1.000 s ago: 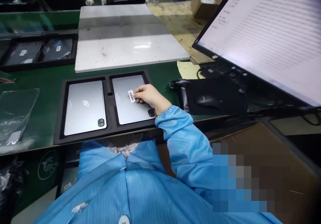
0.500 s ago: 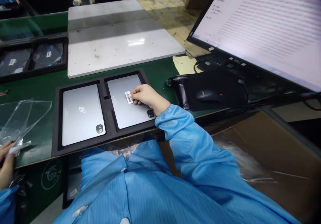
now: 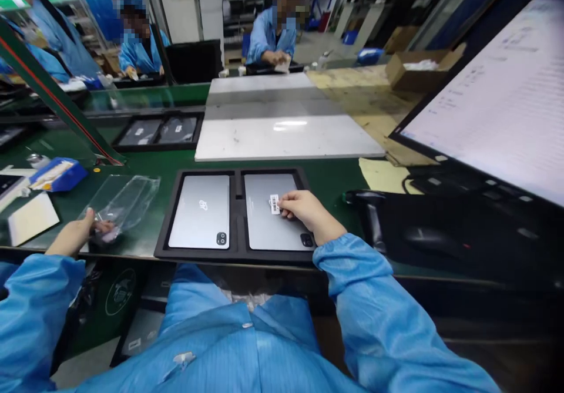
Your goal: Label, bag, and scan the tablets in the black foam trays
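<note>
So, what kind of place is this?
Probably a factory or workshop: two flat silver tablets lie in a black two-slot tray, a dark pistol-shaped scanner lies to their right, and people in blue smocks are busy beyond.

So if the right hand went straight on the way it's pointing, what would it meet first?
Crossing the tablet below, the right hand, label in front, would probably reach the dark tray's middle strip first, with the other tablet beyond. The hand's height is unclear, so it might pass over.
</note>
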`<state>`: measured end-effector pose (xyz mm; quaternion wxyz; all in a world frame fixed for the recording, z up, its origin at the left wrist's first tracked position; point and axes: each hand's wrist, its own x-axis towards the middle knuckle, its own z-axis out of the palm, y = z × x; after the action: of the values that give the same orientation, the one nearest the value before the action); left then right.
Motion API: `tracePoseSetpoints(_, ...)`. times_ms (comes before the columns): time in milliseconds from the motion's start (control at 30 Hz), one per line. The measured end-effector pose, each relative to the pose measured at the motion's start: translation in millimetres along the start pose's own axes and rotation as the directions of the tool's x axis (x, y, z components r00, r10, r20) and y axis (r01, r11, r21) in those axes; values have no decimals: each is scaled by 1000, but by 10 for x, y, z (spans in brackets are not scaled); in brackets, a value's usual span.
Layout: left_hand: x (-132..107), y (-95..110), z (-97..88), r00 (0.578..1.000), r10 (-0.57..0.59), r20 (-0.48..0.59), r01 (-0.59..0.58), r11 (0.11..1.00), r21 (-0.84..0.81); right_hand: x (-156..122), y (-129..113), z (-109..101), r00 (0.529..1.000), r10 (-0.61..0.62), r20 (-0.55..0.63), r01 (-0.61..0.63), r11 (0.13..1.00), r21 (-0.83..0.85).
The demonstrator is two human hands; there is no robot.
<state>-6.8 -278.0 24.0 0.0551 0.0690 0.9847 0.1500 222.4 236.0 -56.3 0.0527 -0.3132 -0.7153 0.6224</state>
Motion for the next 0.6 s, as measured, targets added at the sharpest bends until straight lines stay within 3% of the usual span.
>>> tracePoseSetpoints(33,-37,69,-48,997,-15,79,18,999,-38,12,4,3,1000,0,13,0,1000,5)
tracePoseSetpoints(100,-164,345,-81,995,9,102,-2,997,-71,23,1,17,1000,-20,11,19,999,37)
tracePoseSetpoints(133,-245,550,-51,997,62,54,-59,997,-50,22,-5,25,999,-45,-13,46,997,65)
tracePoseSetpoints(167,-330,793,19,982,186,21,-185,981,-54,18,-12,33,995,-81,-50,85,992,93)
tracePoseSetpoints(200,-414,1066,130,939,342,40,-340,939,-57,11,-19,37,988,-122,-100,133,985,112)
tracePoseSetpoints(233,-490,1362,278,855,515,62,-510,857,-77,5,-24,36,974,-163,-157,183,976,121)
tracePoseSetpoints(267,-559,1673,459,727,680,93,-670,732,-120,1,-27,29,953,-201,-225,232,965,121)
tracePoseSetpoints(300,-617,1990,662,568,809,149,-793,587,-163,0,-25,15,924,-233,-303,279,953,118)
tracePoseSetpoints(367,-705,2614,1087,233,911,340,-926,314,-208,10,-4,-27,833,-259,-489,354,928,113)
tracePoseSetpoints(400,-736,2901,1285,134,910,392,-953,227,-201,19,15,-52,777,-253,-577,380,919,109)
tracePoseSetpoints(433,-760,3160,1462,57,905,422,-972,147,-184,30,40,-76,722,-241,-649,396,912,102)
tracePoseSetpoints(467,-776,3383,1612,20,909,417,-984,92,-154,40,68,-99,680,-231,-696,405,909,94)
tracePoseSetpoints(533,-794,3701,1828,9,912,410,-992,60,-110,58,129,-133,651,-218,-727,402,911,87)
tracePoseSetpoints(600,-800,3858,1954,6,919,395,-996,39,-75,68,181,-155,657,-205,-726,394,914,98)
